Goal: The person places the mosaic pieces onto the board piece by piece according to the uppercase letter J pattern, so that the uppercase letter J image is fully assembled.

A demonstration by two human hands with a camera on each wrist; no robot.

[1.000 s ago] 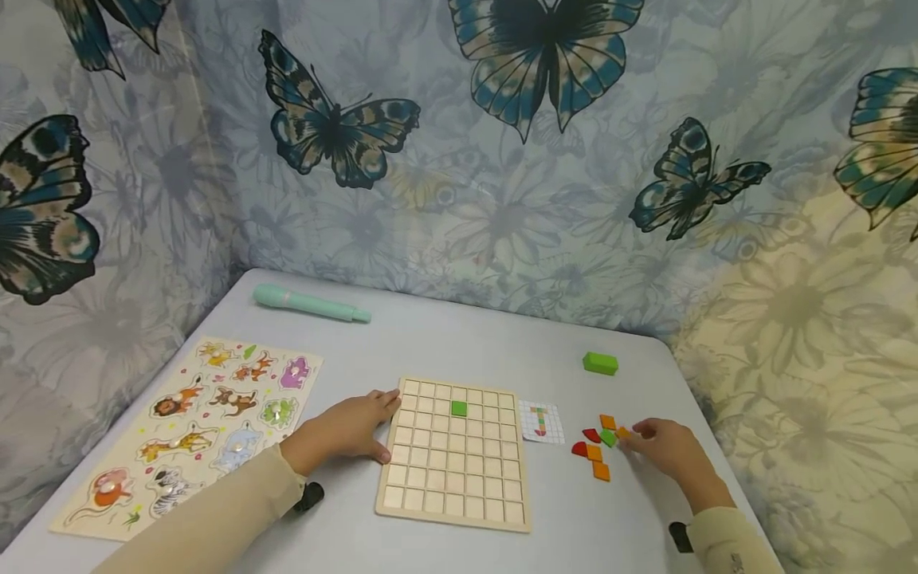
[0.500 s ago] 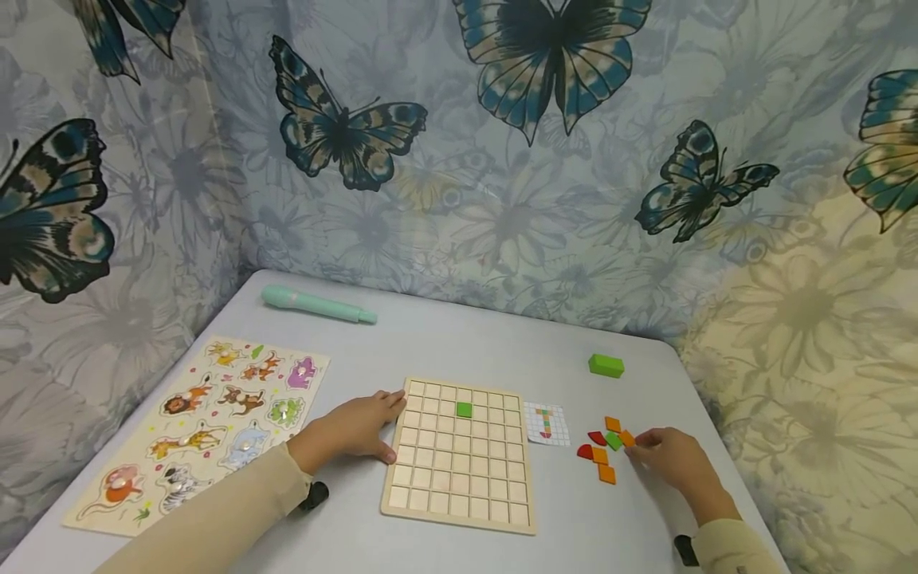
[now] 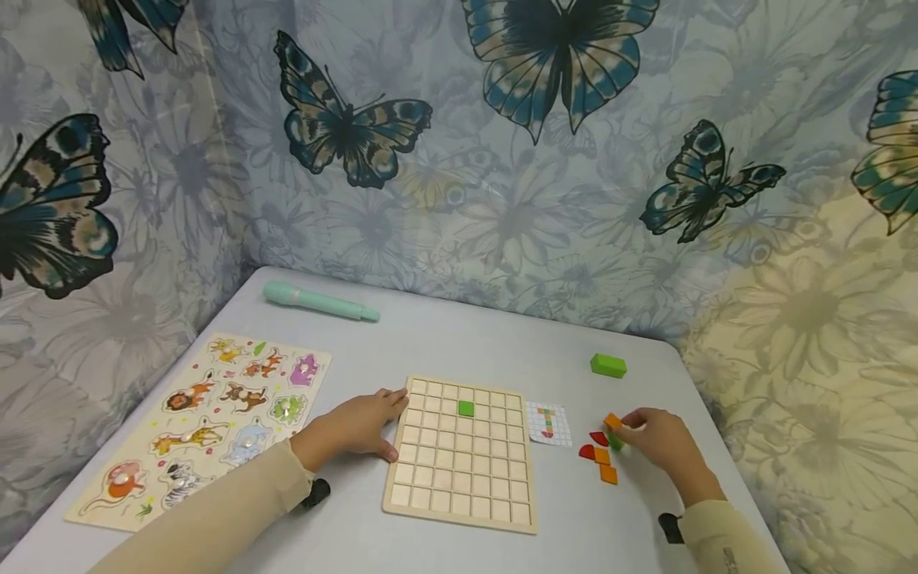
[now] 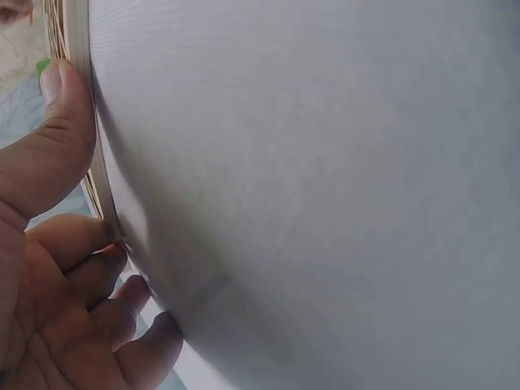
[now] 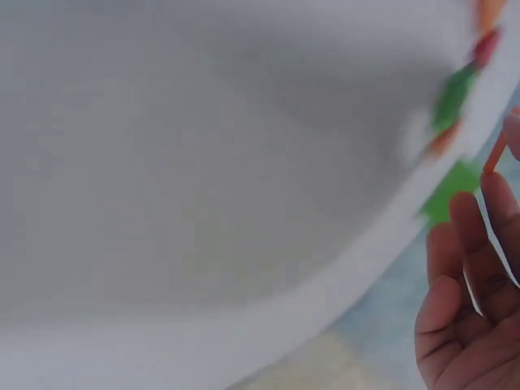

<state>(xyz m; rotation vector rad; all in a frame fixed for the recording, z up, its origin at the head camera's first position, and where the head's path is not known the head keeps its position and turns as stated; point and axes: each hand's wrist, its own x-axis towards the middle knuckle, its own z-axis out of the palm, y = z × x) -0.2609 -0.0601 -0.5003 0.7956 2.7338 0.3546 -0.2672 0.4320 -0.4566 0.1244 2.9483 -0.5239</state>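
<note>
Pinching one orange tile (image 5: 495, 152) by its edges, between thumb and forefinger of the right hand (image 3: 656, 437), at the loose cluster on the right of the bench (image 3: 459, 343); other fingers of that hand bent, with nothing seen in them. Cannot tell, in the head view, whether the orange at the fingertips belongs to one tile or two.

Resting along the left edge of the grid board (image 3: 459, 462) with the left hand (image 3: 355, 426): thumb and fingers spread, touching the rim, grasping nothing.

Lying loose in the cluster: two red pieces (image 3: 586, 452); one green diamond (image 3: 614, 441), partly hidden by fingers; two lower orange tiles (image 3: 609, 474).

Set in the board: one green square (image 3: 465, 409), second row from the far edge. Just right of the board: one pattern card (image 3: 549, 425). Farther off: one green block (image 3: 608, 366).

Hazards, as judged: could drop the orange tile, given so narrow a hold; could nudge the green diamond or red pieces, given fingers so close; could slide the grid board into the pattern card, or jolt the green square, by pushing too hard from the left.
</note>
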